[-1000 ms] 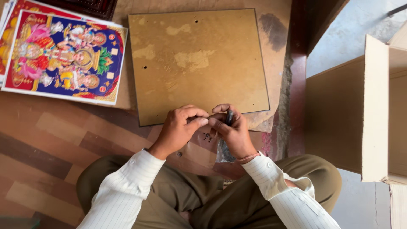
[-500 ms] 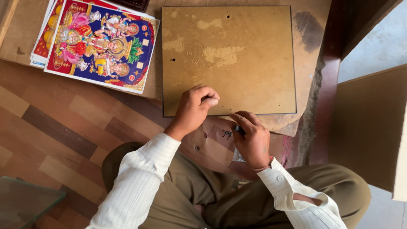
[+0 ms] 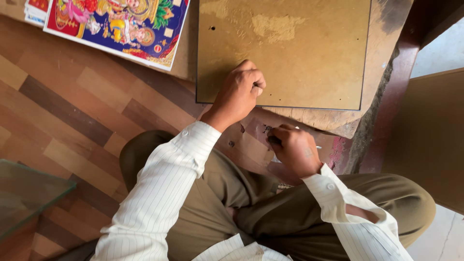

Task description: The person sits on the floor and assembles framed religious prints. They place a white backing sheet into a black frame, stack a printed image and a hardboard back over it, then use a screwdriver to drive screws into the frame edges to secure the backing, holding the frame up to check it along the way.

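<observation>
A brown backing board (image 3: 299,58) lies flat on a worn wooden block (image 3: 389,43) in front of my crossed legs. My left hand (image 3: 238,94) rests on the board's near edge with its fingers curled and pinched together. I cannot see whether anything small sits between the fingertips. My right hand (image 3: 296,151) is lower, just off the block's near edge, closed around a small dark tool (image 3: 273,140). A thin pale tip sticks out on the hand's right side. The two hands are a short way apart.
Colourful religious prints (image 3: 121,24) lie stacked at the top left, beside the board. A glass pane (image 3: 24,193) leans in at the lower left over the wood-patterned floor (image 3: 72,106). A brown cardboard box (image 3: 430,140) stands at the right.
My hands were joined below the board. The left one has since moved up onto the board's near edge, and the right has stayed low with the dark tool. The view has closed in.
</observation>
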Tool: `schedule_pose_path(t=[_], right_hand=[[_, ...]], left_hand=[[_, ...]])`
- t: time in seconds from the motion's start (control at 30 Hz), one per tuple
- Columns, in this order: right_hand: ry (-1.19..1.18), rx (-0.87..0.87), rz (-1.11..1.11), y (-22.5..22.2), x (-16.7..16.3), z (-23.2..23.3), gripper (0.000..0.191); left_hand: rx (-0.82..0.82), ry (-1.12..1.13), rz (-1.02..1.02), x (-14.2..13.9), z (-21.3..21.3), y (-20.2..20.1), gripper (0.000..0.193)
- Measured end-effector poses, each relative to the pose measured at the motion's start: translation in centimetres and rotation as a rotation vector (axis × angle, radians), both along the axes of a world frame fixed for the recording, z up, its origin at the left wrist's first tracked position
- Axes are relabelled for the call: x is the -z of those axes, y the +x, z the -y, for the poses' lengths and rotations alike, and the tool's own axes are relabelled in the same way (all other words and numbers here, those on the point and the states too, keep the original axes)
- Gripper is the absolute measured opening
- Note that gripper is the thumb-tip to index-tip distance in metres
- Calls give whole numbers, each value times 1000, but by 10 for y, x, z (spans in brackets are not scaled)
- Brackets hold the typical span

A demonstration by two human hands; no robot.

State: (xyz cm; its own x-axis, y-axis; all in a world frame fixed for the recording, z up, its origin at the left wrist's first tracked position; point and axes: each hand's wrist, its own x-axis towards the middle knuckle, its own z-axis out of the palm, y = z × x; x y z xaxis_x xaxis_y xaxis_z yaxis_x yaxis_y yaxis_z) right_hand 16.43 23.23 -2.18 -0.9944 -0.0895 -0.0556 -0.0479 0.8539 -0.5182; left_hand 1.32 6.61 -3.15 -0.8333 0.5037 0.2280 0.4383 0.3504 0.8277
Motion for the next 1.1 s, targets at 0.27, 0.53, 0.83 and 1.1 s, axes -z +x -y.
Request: schedule_pose_path(t=[0.27,0.53,0.83,1.1], right_hand=[[437,-185,360,9,63,-4,18],[399,-201,349,4,77,4,27],[-837,350,239,-7,10,-5,9],[-1910,737,418,-10,4,-21,12]], left_hand=[[-13,28,36,7,-4,-3,12],[-31,13,29,14,-6,-7,9],[-36,165,62,-33,13,27,10],[-56,217,-84,-44,-20,87,11]])
